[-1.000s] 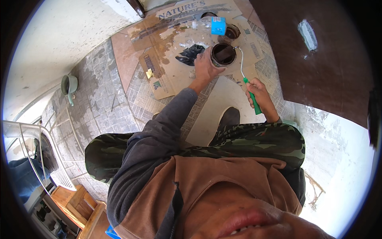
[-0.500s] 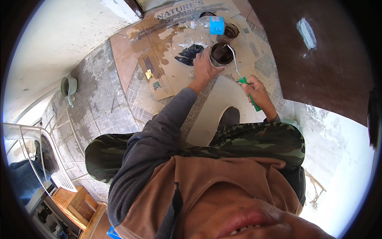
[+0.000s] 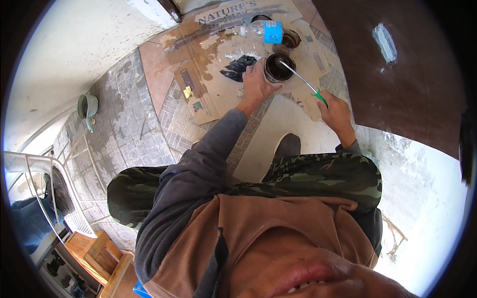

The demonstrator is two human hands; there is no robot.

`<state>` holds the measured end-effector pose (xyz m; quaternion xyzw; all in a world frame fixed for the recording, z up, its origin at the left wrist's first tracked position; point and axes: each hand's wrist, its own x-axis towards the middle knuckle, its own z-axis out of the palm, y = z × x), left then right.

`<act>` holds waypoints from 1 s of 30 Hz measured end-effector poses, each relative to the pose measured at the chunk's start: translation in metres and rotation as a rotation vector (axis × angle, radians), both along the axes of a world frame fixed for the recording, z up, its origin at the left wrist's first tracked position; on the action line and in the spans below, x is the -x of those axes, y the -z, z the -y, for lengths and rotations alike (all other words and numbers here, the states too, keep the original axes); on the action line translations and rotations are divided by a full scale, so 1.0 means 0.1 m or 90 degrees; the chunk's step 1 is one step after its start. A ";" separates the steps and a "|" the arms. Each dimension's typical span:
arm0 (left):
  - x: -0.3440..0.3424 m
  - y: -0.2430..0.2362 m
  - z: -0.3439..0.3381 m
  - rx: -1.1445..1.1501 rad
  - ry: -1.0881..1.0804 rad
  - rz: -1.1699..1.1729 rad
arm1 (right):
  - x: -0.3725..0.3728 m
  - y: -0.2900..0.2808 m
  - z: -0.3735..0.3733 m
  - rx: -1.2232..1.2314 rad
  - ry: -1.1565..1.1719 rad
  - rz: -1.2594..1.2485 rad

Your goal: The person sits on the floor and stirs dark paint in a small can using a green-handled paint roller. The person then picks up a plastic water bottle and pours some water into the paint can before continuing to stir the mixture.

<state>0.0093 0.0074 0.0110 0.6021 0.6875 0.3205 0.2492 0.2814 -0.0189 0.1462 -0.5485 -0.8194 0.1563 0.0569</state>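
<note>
A can [image 3: 281,81] of dark brown paint stands on a flattened cardboard sheet [image 3: 226,97]. My left hand [image 3: 256,82] is curled against the can's left side, gripping it. In my right hand [image 3: 338,114] is a paint roller [image 3: 303,78] with a green handle and a thin metal rod. The rod slants down to the left into the can. The roller's head is not distinct in the dark paint. Beside my left fingers lies a crumpled black plastic piece [image 3: 239,68].
Behind the can are a clear plastic bottle with a blue label [image 3: 273,32], lying on its side, and another brown-stained container [image 3: 291,39]. A dark brown panel [image 3: 407,74] stands at right. A green-grey long-handled pot [image 3: 88,107] sits far left, near the wall.
My right hand has moved right and slightly forward, turning the roller so its rod lies flatter across the can's rim. My left hand stays on the can.
</note>
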 end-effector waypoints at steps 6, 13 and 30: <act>0.01 -0.02 0.00 0.013 0.002 -0.013 | 0.02 -0.04 0.05 0.010 -0.008 0.001; 0.03 0.00 -0.02 -0.003 0.005 -0.017 | 0.13 0.14 0.10 -0.034 0.008 -0.078; -0.01 0.01 -0.02 -0.028 0.000 -0.002 | 0.09 0.37 0.19 0.005 0.083 -0.157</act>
